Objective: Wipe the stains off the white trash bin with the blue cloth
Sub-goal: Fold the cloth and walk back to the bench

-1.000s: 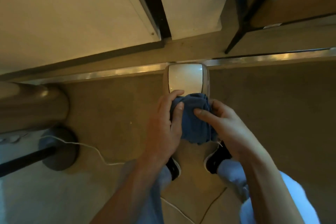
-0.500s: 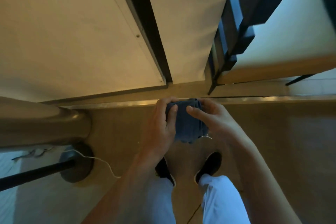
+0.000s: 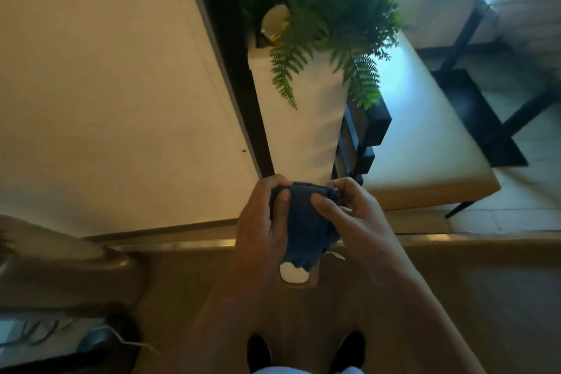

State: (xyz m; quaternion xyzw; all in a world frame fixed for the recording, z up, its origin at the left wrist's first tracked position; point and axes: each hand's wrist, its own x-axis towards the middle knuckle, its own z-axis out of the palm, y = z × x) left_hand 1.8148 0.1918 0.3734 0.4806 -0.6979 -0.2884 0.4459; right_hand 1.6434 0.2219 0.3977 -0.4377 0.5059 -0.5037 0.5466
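The blue cloth (image 3: 306, 222) is bunched between both hands in the middle of the head view. My left hand (image 3: 261, 228) grips its left side, fingers curled over the top edge. My right hand (image 3: 343, 215) pinches its right side with thumb and fingers. Below the cloth, only a small part of the white trash bin (image 3: 293, 275) shows on the brown floor, the rest hidden by the cloth and my hands.
A white planter (image 3: 303, 118) with green ferns (image 3: 328, 9) stands straight ahead. A pale wall panel (image 3: 106, 85) lies left, a cushioned bench (image 3: 419, 143) right. A metal floor strip (image 3: 188, 244) crosses the view. A cable (image 3: 130, 343) trails at lower left. My shoes (image 3: 258, 352) show at the bottom.
The view has tilted upward, bringing the planter and bench into sight. Both hands still hold the cloth, which now covers most of the bin.
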